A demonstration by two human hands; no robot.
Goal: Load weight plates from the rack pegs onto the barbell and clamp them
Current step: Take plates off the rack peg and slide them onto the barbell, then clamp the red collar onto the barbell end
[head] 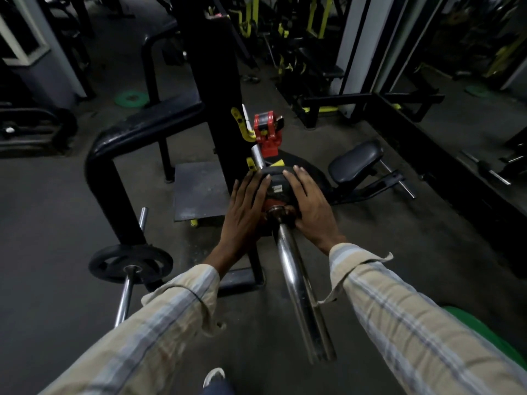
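Observation:
A chrome barbell (299, 286) runs from the lower middle up toward the black rack upright (211, 81). A black weight plate (275, 183) with a small label sits on the bar, seen edge-on. My left hand (245, 212) lies flat against its left side and my right hand (309, 206) against its right side, fingers stretched forward, holding the plate between them. A brown collar ring (281, 215) shows on the bar just in front of the plate. Beyond the plate a red clamp (266, 132) sits on the bar by the yellow hook (241, 124).
Another black plate (131, 263) sits on a chrome bar at lower left. A green plate (132, 98) lies on the floor far left. A padded seat (356, 161) stands to the right. Dark machine frames surround the spot. My shoe (214, 376) is at the bottom.

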